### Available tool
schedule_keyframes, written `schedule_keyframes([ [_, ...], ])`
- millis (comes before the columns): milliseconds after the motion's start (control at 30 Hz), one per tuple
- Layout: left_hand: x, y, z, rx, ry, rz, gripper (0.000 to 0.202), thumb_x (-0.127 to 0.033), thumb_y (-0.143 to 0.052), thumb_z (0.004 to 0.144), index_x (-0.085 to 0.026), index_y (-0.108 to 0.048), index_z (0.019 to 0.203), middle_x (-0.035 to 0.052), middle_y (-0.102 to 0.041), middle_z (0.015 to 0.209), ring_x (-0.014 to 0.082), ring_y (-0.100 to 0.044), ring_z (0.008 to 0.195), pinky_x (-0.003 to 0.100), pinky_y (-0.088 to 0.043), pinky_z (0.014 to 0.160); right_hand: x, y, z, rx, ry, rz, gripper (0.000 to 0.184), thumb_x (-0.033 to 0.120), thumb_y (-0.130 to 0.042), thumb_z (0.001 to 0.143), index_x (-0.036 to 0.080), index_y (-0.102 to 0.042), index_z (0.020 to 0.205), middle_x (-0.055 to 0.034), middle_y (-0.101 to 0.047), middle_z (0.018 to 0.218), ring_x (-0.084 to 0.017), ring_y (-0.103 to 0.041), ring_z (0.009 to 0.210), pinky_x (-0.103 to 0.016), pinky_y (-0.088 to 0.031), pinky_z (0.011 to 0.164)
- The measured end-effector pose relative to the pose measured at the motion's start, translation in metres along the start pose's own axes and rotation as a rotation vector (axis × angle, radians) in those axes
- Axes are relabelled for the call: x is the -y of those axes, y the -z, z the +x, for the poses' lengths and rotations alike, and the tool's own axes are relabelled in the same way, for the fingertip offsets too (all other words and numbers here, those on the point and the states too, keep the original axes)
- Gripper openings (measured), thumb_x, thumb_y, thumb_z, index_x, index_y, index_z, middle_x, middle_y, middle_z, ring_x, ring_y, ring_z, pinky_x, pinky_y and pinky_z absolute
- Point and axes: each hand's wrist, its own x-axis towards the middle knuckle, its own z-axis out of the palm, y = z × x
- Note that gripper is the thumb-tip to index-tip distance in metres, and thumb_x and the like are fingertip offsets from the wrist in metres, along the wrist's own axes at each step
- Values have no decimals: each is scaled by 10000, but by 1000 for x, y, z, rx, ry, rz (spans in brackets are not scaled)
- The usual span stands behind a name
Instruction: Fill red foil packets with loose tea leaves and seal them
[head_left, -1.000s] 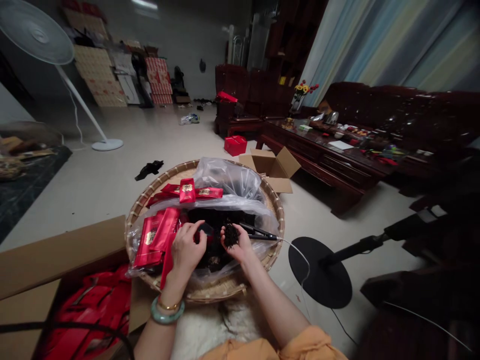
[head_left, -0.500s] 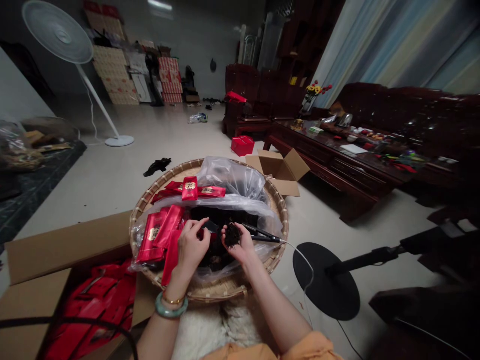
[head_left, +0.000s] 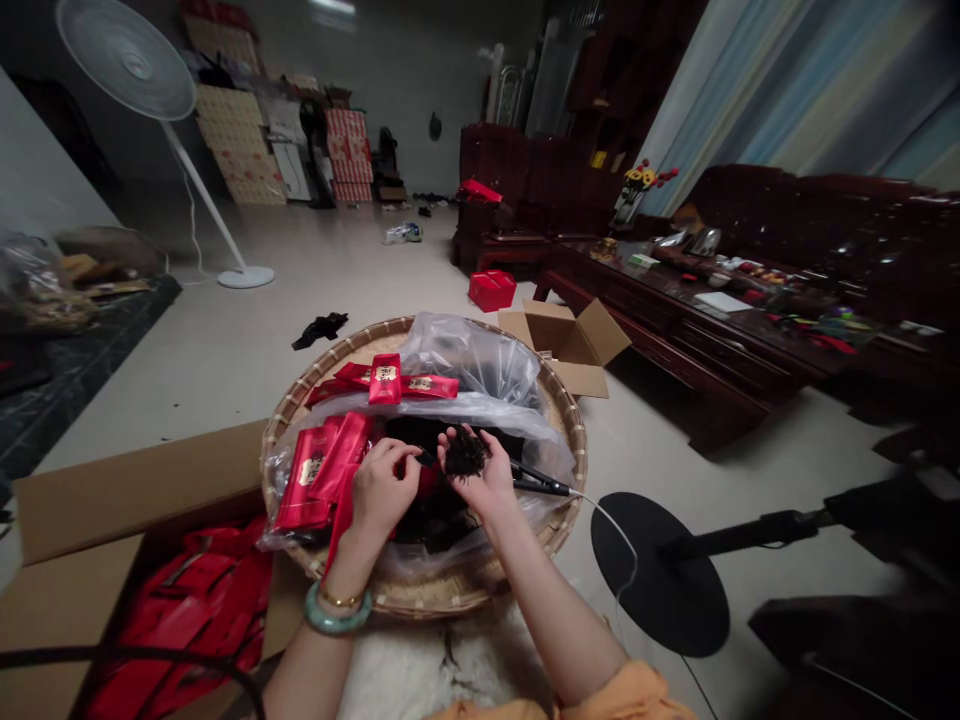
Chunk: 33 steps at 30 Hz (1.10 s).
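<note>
My right hand [head_left: 491,490] is palm up, its fingers curled around a heap of dark dried tea leaves [head_left: 466,453]. To its left, my left hand [head_left: 386,487] has thumb and forefinger pinched together; a small dark thing shows at the fingertips, too unclear to name. Both hands are above a clear plastic bag [head_left: 469,358] with dark leaves, spread in a round bamboo tray [head_left: 420,600]. Red foil packets [head_left: 319,470] lie left of my left hand, more [head_left: 385,380] behind it. A black two-armed tool [head_left: 541,483] with a white cord lies just right of my right hand.
A cardboard box [head_left: 75,500] of red packets stands at lower left, a smaller open box [head_left: 574,345] behind the tray. The black round base [head_left: 660,570] of a stand is at right. A dark wooden table [head_left: 675,320] and a white fan [head_left: 127,60] stand farther off.
My right hand has risen slightly with the tea leaves, whose heap now looks larger and more spread. The left hand has barely moved. The whole view has shifted a little.
</note>
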Motion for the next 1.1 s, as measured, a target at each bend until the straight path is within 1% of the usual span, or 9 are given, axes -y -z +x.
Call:
schedule_keyframes([
  [100, -2, 3, 4, -22, 24, 83, 257, -291, -495, 846, -182, -676, 698, 35, -659, 762, 156, -607, 705, 259, -449, 642, 0, -1, 2, -12, 16, 16, 213, 270, -433, 853, 184, -622, 805, -45, -698, 749, -191, -671, 813, -379, -538, 749],
  [167, -3, 5, 7, 1, 40, 114, 264, -311, -503, 846, -186, -685, 701, 32, -664, 755, 151, -600, 672, 257, -433, 612, 1, 0, 5, -22, 43, 9, 189, 255, -447, 844, 193, -617, 789, -27, -688, 724, -171, -669, 780, -361, -533, 758],
  [300, -4, 8, 12, 106, 110, 70, 195, -240, -532, 785, -205, -718, 831, 21, -666, 828, 133, -593, 636, 250, -440, 591, 5, 1, 9, -14, 64, -23, 202, 249, -422, 853, 201, -613, 812, -10, -680, 704, -152, -663, 703, -312, -534, 690],
  [433, -3, 8, 16, 177, 141, -14, 227, -168, -524, 721, -195, -722, 829, 22, -645, 823, 121, -581, 609, 245, -464, 588, 7, -3, 8, 40, 81, -47, 207, 270, -420, 853, 197, -614, 851, -24, -691, 747, -162, -667, 748, -318, -536, 710],
  [667, -17, 0, 16, 232, 127, -59, 312, -81, -511, 679, -161, -704, 910, 33, -626, 883, 88, -538, 548, 237, -467, 571, 8, -24, -5, 74, 120, -47, 235, 276, -383, 861, 185, -595, 815, -42, -678, 744, -177, -660, 780, -345, -543, 742],
  [733, -23, -5, 15, 228, 113, -63, 311, -63, -508, 682, -156, -693, 915, 33, -618, 872, 86, -532, 555, 233, -459, 569, 5, -30, -7, 87, 115, -50, 260, 284, -355, 875, 183, -586, 809, -44, -675, 748, -179, -659, 782, -349, -546, 739],
  [800, -26, -11, 14, 177, 117, -76, 292, -63, -515, 692, -162, -677, 914, 32, -607, 863, 86, -517, 548, 235, -451, 557, 0, -35, -6, 96, 99, -66, 264, 288, -347, 878, 186, -576, 796, -42, -671, 748, -180, -656, 767, -363, -550, 734],
  [933, -18, -25, 10, 38, 203, -237, 434, -56, -532, 678, -180, -585, 1090, 55, -585, 972, 63, -496, 516, 229, -457, 532, -6, -35, 2, 76, 96, -123, 214, 276, -388, 855, 192, -551, 745, -25, -658, 706, -174, -648, 689, -375, -558, 706],
  [1100, -3, -37, 5, 73, 331, -566, 566, -76, -492, 678, -180, -445, 1233, 41, -550, 970, 15, -428, 459, 151, -377, 431, -6, -33, 10, 76, 147, -224, 236, 283, -393, 851, 187, -551, 703, -26, -662, 674, -186, -659, 663, -360, -562, 652],
])
